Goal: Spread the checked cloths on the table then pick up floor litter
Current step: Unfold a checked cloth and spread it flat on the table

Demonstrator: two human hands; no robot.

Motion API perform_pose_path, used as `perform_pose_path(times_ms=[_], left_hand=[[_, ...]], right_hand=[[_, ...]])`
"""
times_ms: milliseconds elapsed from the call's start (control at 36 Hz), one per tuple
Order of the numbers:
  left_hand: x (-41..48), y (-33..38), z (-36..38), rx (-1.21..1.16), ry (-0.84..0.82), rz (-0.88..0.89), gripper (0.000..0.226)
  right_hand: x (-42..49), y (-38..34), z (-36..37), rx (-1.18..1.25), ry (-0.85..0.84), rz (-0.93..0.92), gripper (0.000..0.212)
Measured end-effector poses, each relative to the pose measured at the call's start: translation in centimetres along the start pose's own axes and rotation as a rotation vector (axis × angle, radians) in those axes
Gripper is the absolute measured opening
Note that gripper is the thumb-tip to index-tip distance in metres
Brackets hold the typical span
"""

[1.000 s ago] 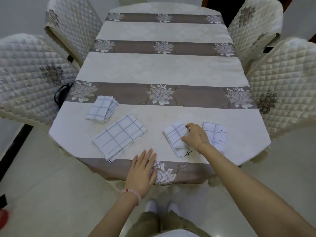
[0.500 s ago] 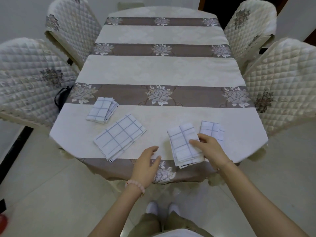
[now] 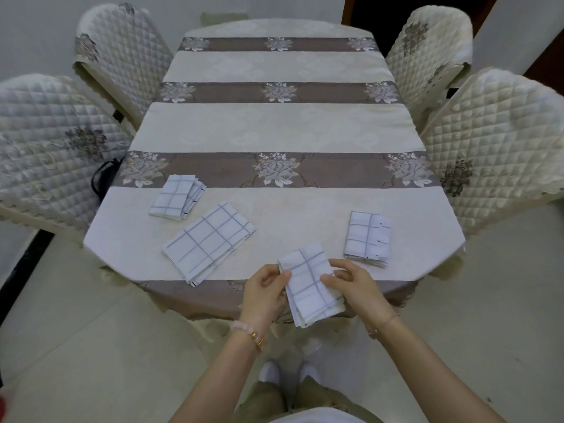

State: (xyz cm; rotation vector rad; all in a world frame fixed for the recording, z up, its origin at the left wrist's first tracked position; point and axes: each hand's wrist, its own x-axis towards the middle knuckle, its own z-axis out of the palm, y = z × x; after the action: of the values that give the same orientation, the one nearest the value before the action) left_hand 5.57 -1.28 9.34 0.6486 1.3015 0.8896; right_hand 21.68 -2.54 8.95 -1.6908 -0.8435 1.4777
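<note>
A folded white cloth with grey checks (image 3: pixel 309 286) is held over the table's near edge. My left hand (image 3: pixel 264 293) grips its left side and my right hand (image 3: pixel 355 290) grips its right side. Three more folded checked cloths lie on the table (image 3: pixel 290 126): a small one (image 3: pixel 177 201) at the left, a larger one (image 3: pixel 207 247) in front of it, and one (image 3: pixel 367 238) at the right. No litter shows clearly on the floor.
Quilted chairs stand on both sides of the table: two on the left (image 3: pixel 45 148) (image 3: pixel 122 53) and two on the right (image 3: pixel 494 148) (image 3: pixel 427 53). A black bag (image 3: pixel 102 178) hangs between the left chair and the table. Pale floor tiles lie below.
My right hand slid the folded cloth off the table toward me. My left hand left the table edge and took hold of the cloth's left side.
</note>
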Motion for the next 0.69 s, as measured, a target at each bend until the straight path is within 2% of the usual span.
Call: perform_pose_path(times_ms=[83, 139, 222, 306, 361, 472, 611, 694], left_hand=[[0.0, -0.5, -0.3, 0.134, 0.091, 0.179, 0.009], [-0.2, -0.6, -0.4, 0.149, 0.132, 0.243, 0.020], [-0.5, -0.7, -0.4, 0.157, 0.118, 0.271, 0.033], [-0.9, -0.7, -0.3, 0.244, 0.072, 0.329, 0.034], [-1.3, -0.6, -0.3, 0.290, 0.018, 0.366, 0.034], [-1.9, -0.7, -0.4, 0.395, -0.087, 0.423, 0.028], [-2.3, -0.9, -0.5, 0.467, -0.102, 0.477, 0.032], [-2.7, -0.6, -0.3, 0.401, -0.119, 0.450, 0.032]], right_hand=[[-0.4, 0.2, 0.6, -0.081, 0.246, -0.154, 0.024], [-1.0, -0.1, 0.9, -0.075, 0.307, -0.240, 0.015], [-1.5, -0.8, 1.6, -0.054, 0.205, -0.212, 0.007], [-1.6, -1.3, 2.4, 0.053, 0.092, -0.097, 0.019], [-1.6, -1.7, 2.8, 0.113, 0.069, -0.047, 0.024], [-1.9, -2.4, 3.2, 0.205, 0.024, 0.051, 0.020], [-2.5, -2.7, 3.3, 0.196, -0.015, 0.079, 0.019], [-2.7, -2.8, 3.4, 0.231, -0.015, 0.098, 0.020]])
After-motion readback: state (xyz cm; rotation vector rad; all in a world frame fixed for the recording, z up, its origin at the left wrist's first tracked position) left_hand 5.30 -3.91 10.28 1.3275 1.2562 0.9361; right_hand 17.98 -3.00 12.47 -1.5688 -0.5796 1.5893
